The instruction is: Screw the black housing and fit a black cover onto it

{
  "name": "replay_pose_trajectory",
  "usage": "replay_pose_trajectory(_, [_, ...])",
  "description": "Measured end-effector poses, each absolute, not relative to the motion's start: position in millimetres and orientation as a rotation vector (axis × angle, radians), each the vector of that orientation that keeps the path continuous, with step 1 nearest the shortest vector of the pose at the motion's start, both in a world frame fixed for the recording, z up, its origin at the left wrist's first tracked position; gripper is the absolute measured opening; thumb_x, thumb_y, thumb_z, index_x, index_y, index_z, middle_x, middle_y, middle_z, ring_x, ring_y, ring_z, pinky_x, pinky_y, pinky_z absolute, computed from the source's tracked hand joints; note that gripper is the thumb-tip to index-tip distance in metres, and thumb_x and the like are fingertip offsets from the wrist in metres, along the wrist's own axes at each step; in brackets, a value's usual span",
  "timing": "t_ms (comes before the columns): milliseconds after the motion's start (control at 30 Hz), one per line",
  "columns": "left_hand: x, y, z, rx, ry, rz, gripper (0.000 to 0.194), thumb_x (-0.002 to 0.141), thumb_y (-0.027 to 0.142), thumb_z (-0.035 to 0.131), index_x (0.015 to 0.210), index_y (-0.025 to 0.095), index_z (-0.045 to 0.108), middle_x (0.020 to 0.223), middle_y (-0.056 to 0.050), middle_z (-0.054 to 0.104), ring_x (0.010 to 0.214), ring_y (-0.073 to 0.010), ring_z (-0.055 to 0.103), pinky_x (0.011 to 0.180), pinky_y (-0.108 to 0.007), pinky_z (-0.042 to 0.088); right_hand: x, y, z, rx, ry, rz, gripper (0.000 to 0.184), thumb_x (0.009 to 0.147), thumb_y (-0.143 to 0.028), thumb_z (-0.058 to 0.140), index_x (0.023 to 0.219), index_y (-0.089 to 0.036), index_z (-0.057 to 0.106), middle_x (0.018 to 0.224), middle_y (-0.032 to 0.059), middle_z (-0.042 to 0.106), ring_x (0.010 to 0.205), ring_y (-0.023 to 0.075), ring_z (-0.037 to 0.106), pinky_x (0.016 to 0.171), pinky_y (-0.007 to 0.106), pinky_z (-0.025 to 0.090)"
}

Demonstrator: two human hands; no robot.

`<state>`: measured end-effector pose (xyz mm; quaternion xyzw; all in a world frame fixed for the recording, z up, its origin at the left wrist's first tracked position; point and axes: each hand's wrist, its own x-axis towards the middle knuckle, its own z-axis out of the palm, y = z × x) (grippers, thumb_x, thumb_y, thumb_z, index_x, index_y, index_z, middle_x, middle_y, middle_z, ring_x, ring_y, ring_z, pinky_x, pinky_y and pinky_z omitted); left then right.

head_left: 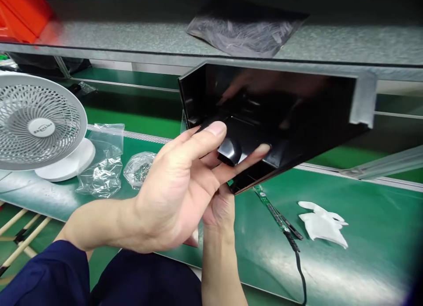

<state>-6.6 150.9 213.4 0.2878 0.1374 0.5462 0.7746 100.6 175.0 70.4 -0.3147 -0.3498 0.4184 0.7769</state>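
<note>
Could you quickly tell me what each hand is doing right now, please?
Left hand: pinching a small black part between thumb and fingers.
Right hand: mostly hidden behind the left; it seems to support the black housing from below.

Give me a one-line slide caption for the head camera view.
Both hands hold a glossy black housing above the green bench, left hand pressing a small black part into it.

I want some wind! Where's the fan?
The fan stands at the far left of the head view, on the green table, beside crumpled plastic bags.
</note>
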Motion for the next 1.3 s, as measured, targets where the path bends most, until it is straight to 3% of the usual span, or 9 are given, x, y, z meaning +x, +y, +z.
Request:
replay_pose_trajectory(100, [-9, 157, 216, 0.708, 0.351, 1.195, 0.016, 0.092, 0.015, 0.051, 0.079, 0.009, 0.059, 0.100, -0.005, 0.062, 0.111, -0.0231, 0.054, 0.093, -0.033, 0.053, 94, 171, 72, -0.475, -0.663, 1.114, 0.023, 0.080, -0.031, 0.074, 0.092, -0.015, 0.062, 0.083, 0.0040, 0.053, 0.061, 0.0118, 0.050, 0.048, 0.014, 0.044])
replay_pose_trajectory(200, [-12, 165, 218, 0.908, 0.397, 1.220, 0.030, 0.095, 0.017, 0.037, 0.079, 0.010, 0.063, 0.101, 0.000, 0.062, 0.117, -0.0241, 0.049, 0.091, -0.032, 0.052, 86, 155, 72, -0.494, -0.803, 1.062, 0.013, 0.086, -0.024, 0.066, 0.080, -0.013, 0.064, 0.072, 0.0036, 0.053, 0.051, 0.0099, 0.048, 0.049, 0.014, 0.045])
replay_pose_trajectory(400, [-12, 174, 215, 1.074, 0.440, 1.222, 0.036, 0.095, 0.018, 0.034, 0.082, 0.013, 0.067, 0.099, 0.003, 0.063, 0.120, -0.0262, 0.043, 0.090, -0.032, 0.052, 88, 114, 40, -1.183, -1.266, 0.231, 0.014, 0.097, -0.019, 0.054, 0.096, -0.011, 0.065, 0.082, 0.0042, 0.059, 0.066, 0.0149, 0.058, 0.065, 0.020, 0.051])
replay_pose_trajectory(533, [-3, 172, 212, 0.870, 0.371, 1.253, 0.034, 0.094, 0.013, 0.037, 0.075, 0.010, 0.065, 0.086, 0.004, 0.064, 0.114, -0.0223, 0.051, 0.090, -0.029, 0.052, 95, 109, 21, -1.246, -1.266, -0.094, 0.013, 0.099, -0.017, 0.053, 0.095, -0.010, 0.064, 0.084, 0.0031, 0.059, 0.069, 0.0128, 0.058, 0.070, 0.019, 0.048])
replay_pose_trajectory(767, [4, 171, 209, 0.605, 0.315, 1.241, 0.025, 0.093, 0.010, 0.043, 0.078, 0.010, 0.062, 0.088, 0.002, 0.064, 0.111, -0.0221, 0.054, 0.088, -0.028, 0.056, 88, 128, 45, -1.091, -1.099, 0.363, 0.015, 0.099, -0.012, 0.048, 0.108, -0.005, 0.058, 0.093, 0.0072, 0.059, 0.078, 0.0129, 0.060, 0.066, 0.012, 0.052])
replay_pose_trajectory(900, [1, 171, 212, 0.609, 0.291, 1.254, 0.023, 0.094, 0.010, 0.040, 0.078, 0.008, 0.057, 0.085, 0.001, 0.061, 0.113, -0.0221, 0.053, 0.090, -0.028, 0.054, 86, 136, 46, -1.181, -1.182, -0.177, 0.009, 0.099, -0.012, 0.054, 0.100, -0.008, 0.062, 0.087, 0.0047, 0.059, 0.074, 0.0129, 0.059, 0.073, 0.016, 0.049])
replay_pose_trajectory(1067, [3, 175, 210, 0.680, 0.353, 1.282, 0.018, 0.097, 0.014, 0.036, 0.083, 0.011, 0.047, 0.097, -0.002, 0.060, 0.124, -0.0204, 0.043, 0.092, -0.023, 0.054, 86, 150, 57, -1.281, -1.225, -0.767, 0.019, 0.103, -0.020, 0.054, 0.096, -0.005, 0.063, 0.081, 0.0064, 0.059, 0.063, 0.0145, 0.058, 0.062, 0.020, 0.045])
replay_pose_trajectory(1167, [3, 184, 199, 0.919, 0.402, 1.258, 0.021, 0.099, 0.018, 0.030, 0.086, 0.014, 0.045, 0.108, 0.001, 0.058, 0.127, -0.0190, 0.039, 0.097, -0.026, 0.053, 83, 161, 71, -1.218, -1.177, -0.670, 0.030, 0.104, -0.025, 0.053, 0.082, -0.006, 0.062, 0.067, 0.0020, 0.055, 0.052, 0.0103, 0.051, 0.055, 0.018, 0.041])
replay_pose_trajectory(1300, [-3, 194, 182, 1.427, 0.487, 1.196, 0.031, 0.102, 0.026, 0.018, 0.102, 0.014, 0.047, 0.123, -0.001, 0.053, 0.128, -0.0215, 0.038, 0.101, -0.036, 0.051, 80, 168, 81, -1.211, -1.073, -0.228, 0.037, 0.099, -0.020, 0.053, 0.064, -0.009, 0.053, 0.055, -0.0014, 0.047, 0.046, 0.0084, 0.046, 0.049, 0.017, 0.037])
